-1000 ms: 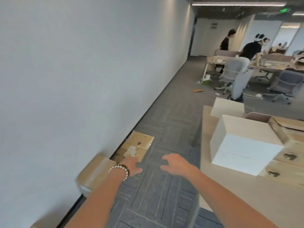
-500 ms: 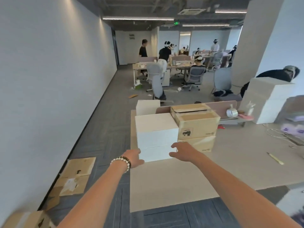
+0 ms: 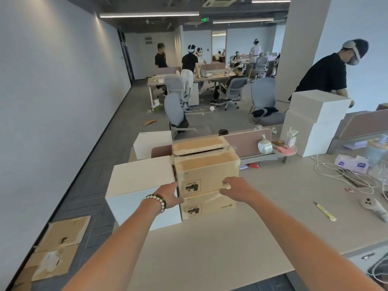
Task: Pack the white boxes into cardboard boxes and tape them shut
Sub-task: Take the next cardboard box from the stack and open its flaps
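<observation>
Two taped cardboard boxes stand stacked on the beige table (image 3: 210, 244): an upper cardboard box (image 3: 206, 171) and a lower cardboard box (image 3: 210, 205). Behind them a third cardboard box (image 3: 198, 144) has its top flap slightly lifted. A large white box (image 3: 140, 179) stands against their left side, and another white box (image 3: 153, 143) stands further back. My left hand (image 3: 171, 196), with a bead bracelet on the wrist, reaches the upper box's front left corner. My right hand (image 3: 236, 189) touches its front right. Both hands have their fingers spread and hold nothing.
A stack of white boxes (image 3: 315, 120) stands at the back right beside a tape roll (image 3: 265, 147) and a drink carton (image 3: 292, 138). A yellow utility knife (image 3: 325, 211), cables (image 3: 344, 177) and a controller (image 3: 374, 206) lie to the right. Flattened cardboard (image 3: 56, 244) lies on the floor at left. People work at desks behind.
My view has swung right from the wall and floor to the table. Both hands have moved forward from the white box's front to the stacked cardboard boxes.
</observation>
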Motion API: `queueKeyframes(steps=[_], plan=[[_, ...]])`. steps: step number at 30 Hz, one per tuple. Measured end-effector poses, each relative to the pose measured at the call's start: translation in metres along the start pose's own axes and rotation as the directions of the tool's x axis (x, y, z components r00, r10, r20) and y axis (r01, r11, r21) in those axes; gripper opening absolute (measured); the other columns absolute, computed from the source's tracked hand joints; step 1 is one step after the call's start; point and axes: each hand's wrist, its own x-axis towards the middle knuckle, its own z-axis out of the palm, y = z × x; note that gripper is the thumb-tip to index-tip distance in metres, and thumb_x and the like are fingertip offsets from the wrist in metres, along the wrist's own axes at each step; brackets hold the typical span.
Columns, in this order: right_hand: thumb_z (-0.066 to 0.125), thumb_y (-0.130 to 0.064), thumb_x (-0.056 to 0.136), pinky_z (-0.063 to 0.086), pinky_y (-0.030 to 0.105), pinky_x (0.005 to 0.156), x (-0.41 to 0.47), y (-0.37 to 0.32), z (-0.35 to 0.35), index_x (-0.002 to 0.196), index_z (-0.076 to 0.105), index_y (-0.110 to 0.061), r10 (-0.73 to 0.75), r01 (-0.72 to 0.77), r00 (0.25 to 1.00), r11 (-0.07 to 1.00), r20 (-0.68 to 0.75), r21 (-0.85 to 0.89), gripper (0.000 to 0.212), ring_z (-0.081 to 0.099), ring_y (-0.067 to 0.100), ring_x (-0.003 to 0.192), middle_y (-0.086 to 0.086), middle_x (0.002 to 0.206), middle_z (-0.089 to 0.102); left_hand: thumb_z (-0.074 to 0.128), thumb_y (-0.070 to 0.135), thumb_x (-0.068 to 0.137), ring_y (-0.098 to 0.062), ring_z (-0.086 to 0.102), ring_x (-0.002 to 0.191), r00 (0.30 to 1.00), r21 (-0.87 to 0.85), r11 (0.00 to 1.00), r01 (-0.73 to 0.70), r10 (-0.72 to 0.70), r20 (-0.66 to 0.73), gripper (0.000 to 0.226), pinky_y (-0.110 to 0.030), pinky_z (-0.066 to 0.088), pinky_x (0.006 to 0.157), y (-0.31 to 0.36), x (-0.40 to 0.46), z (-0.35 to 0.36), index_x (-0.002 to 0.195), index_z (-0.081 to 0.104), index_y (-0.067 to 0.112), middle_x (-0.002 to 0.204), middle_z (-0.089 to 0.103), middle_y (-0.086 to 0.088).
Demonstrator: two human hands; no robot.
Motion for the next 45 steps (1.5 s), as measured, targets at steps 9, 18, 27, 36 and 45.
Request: queueKeyframes(steps=[9,18,27,36,45], plan=[[0.061,-0.037,0.096,0.035,0.026,0.089,0.068,0.058,-0.051,0.141,0.049,-0.017,0.022,-0.022,1.0,0.996,0.004,0.086,0.051,0.05,0.021,0.126,0.006,0.138,0.054,0.071,0.039,0.085,-0.023,0.06,0.102,0.998,0.044,0.998,0.055,-0.055,-0.016,0.063,-0.037,0.056,0.081,0.04,0.076,0.004,0.138,0.045,0.02,0.116,0.063,-0.004],[0.066,-0.039,0.091,0.038,0.037,0.104,0.133,0.069,-0.062,0.143,0.049,-0.021,0.008,-0.009,1.0,0.996,0.004,0.088,0.058,0.047,0.026,0.13,0.011,0.145,0.046,0.07,0.046,0.082,-0.034,0.034,0.133,0.989,0.158,0.977,0.144,-0.137,-0.05,0.071,-0.047,0.04,0.105,0.017,0.139,-0.005,0.141,0.038,0.023,0.135,0.045,-0.011],[0.082,-0.051,0.069,0.036,0.033,0.093,0.209,0.091,-0.07,0.143,0.041,-0.029,0.012,-0.012,0.999,1.0,0.043,-0.012,0.087,0.043,0.021,0.131,-0.002,0.135,0.05,0.071,0.081,0.055,-0.036,0.022,0.139,0.977,0.107,0.98,0.17,-0.153,-0.149,0.124,-0.059,0.025,0.113,-0.028,0.206,0.001,0.147,0.023,0.014,0.141,0.037,-0.008],[0.085,-0.047,0.066,0.042,0.032,0.091,0.237,0.095,-0.054,0.135,0.039,-0.04,0.005,-0.012,0.994,0.998,0.113,0.059,0.083,0.049,0.01,0.112,-0.022,0.115,0.055,0.065,0.088,0.053,-0.037,0.003,0.147,0.971,0.059,0.985,0.161,-0.147,-0.188,0.129,-0.061,0.012,0.119,-0.042,0.218,0.025,0.147,0.02,0.012,0.153,0.018,-0.011],[0.087,-0.04,0.068,0.043,0.034,0.091,0.241,0.107,-0.03,0.145,0.026,-0.04,0.08,-0.102,0.993,0.959,0.092,0.265,0.098,0.05,0.018,0.115,-0.023,0.106,0.054,0.075,0.075,0.056,-0.038,0.009,0.145,0.967,-0.118,0.984,0.132,-0.154,-0.201,0.116,-0.061,0.011,0.12,-0.041,0.223,0.043,0.143,0.033,0.012,0.14,0.031,-0.005]])
